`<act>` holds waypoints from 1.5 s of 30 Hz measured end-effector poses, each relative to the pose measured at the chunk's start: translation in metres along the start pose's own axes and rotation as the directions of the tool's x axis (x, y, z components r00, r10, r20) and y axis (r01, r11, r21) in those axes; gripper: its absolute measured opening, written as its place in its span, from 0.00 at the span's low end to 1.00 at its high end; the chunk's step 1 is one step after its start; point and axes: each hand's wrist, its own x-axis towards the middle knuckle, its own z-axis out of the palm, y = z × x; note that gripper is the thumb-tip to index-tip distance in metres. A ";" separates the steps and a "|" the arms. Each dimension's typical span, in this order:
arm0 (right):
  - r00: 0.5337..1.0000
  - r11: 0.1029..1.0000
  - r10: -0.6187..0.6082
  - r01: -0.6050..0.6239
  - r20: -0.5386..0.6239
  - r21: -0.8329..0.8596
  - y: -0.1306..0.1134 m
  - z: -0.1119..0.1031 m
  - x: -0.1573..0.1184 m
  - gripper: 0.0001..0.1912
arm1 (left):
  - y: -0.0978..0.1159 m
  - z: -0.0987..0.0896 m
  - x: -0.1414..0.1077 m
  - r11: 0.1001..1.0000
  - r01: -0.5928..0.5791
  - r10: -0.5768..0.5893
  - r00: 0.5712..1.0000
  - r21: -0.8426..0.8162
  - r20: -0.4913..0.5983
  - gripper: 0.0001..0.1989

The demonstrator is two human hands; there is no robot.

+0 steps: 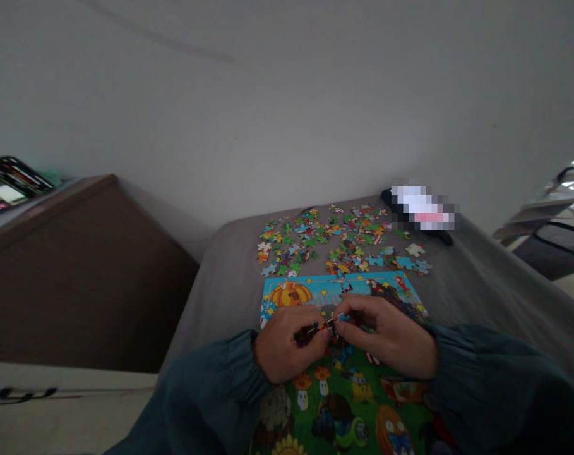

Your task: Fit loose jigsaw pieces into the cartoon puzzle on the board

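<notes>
Both hands meet over a colourful cartoon puzzle board (287, 294) lying on a grey-covered surface. My left hand (290, 344) is closed around several dark jigsaw pieces (308, 332), partly hidden by its fingers. The thumb and forefinger of my right hand (386, 332) pinch a small blue-edged jigsaw piece (342, 318), close against those in the left. Cartoon figures such as a pumpkin and mushrooms show on the board around my hands; its middle is partly covered by them.
Many loose jigsaw pieces (315, 234) spread beyond the board's far edge. A dark device with a blurred bright screen (424, 208) lies at the far right, near the wall (268, 107). To the left stands a brown wooden cabinet (92, 272) with a patterned item (12, 183) on top.
</notes>
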 end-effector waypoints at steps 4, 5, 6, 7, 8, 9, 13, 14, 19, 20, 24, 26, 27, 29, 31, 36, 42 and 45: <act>1.000 1.000 0.005 -0.005 0.018 -0.018 0.000 -0.001 -0.001 0.10 | -0.001 0.001 -0.001 0.998 -0.033 0.033 0.999 0.044 -0.003 0.12; 1.000 1.000 0.010 -0.010 0.018 -0.015 0.000 -0.001 -0.001 0.11 | -0.002 0.001 -0.002 0.999 -0.032 0.032 0.999 0.043 0.004 0.12; 1.000 1.000 0.016 -0.016 0.015 -0.007 -0.001 -0.001 -0.001 0.12 | -0.002 0.000 -0.002 0.999 -0.020 0.020 1.000 0.037 0.008 0.13; 1.000 1.000 0.025 -0.025 0.006 0.006 -0.002 0.000 -0.001 0.12 | -0.003 0.000 -0.001 1.000 0.004 -0.005 1.000 0.027 0.012 0.13; 0.999 0.999 0.034 -0.034 -0.006 0.021 -0.003 0.000 -0.001 0.12 | -0.003 -0.001 -0.001 0.999 0.040 -0.040 0.999 0.015 0.012 0.14; 0.999 0.998 0.042 -0.041 -0.019 0.036 -0.003 0.000 -0.001 0.11 | -0.003 -0.002 0.000 0.997 0.081 -0.081 0.997 0.002 0.016 0.14; 0.995 0.995 0.076 -0.071 -0.057 0.076 -0.003 0.000 0.001 0.08 | -0.004 -0.004 0.001 0.988 0.145 -0.140 0.987 -0.057 0.078 0.14; 0.995 0.993 0.086 -0.080 -0.058 0.088 -0.002 0.000 0.001 0.08 | -0.004 -0.004 0.000 0.989 0.130 -0.124 0.988 -0.067 0.088 0.13; 0.995 0.986 0.090 -0.082 -0.045 0.148 0.005 0.001 0.002 0.11 | -0.010 -0.003 -0.002 0.990 0.110 -0.100 0.990 -0.093 0.105 0.11; 0.996 0.984 0.082 -0.074 -0.043 0.159 0.005 0.001 0.002 0.11 | -0.011 -0.002 -0.002 0.987 0.123 -0.112 0.988 -0.103 0.110 0.12; 0.998 0.975 0.059 -0.053 -0.022 0.214 0.004 0.002 0.001 0.11 | -0.013 -0.003 -0.002 0.977 0.171 -0.152 0.978 -0.130 0.143 0.16; 0.998 0.975 0.052 -0.047 -0.019 0.215 0.004 0.002 0.001 0.11 | -0.012 -0.003 -0.001 0.980 0.154 -0.137 0.982 -0.126 0.128 0.16; 0.999 0.978 0.047 -0.041 -0.026 0.205 0.004 0.002 0.001 0.11 | -0.012 -0.003 -0.001 0.983 0.138 -0.126 0.986 -0.117 0.107 0.16; 0.998 0.985 0.024 -0.015 -0.052 0.170 0.004 0.002 0.000 0.10 | -0.009 -0.004 -0.001 0.990 0.112 -0.108 0.993 -0.089 0.051 0.16; 0.996 0.989 -0.012 0.026 -0.091 0.147 0.003 0.003 0.000 0.08 | -0.007 -0.004 0.000 0.994 0.092 -0.092 0.996 -0.064 0.007 0.16; 0.973 0.976 -0.108 0.143 -0.203 0.166 0.001 0.004 0.000 0.06 | -0.004 -0.004 0.002 0.997 0.036 -0.038 0.999 -0.063 -0.039 0.10; 0.968 0.972 -0.188 0.208 -0.168 0.108 0.000 0.003 0.001 0.07 | -0.004 -0.006 0.002 0.999 -0.045 0.046 0.997 -0.021 0.054 0.10; 0.973 0.984 -0.178 0.174 -0.146 -0.040 0.004 -0.017 0.006 0.07 | -0.008 -0.004 -0.001 0.994 -0.021 0.020 1.000 0.103 0.014 0.17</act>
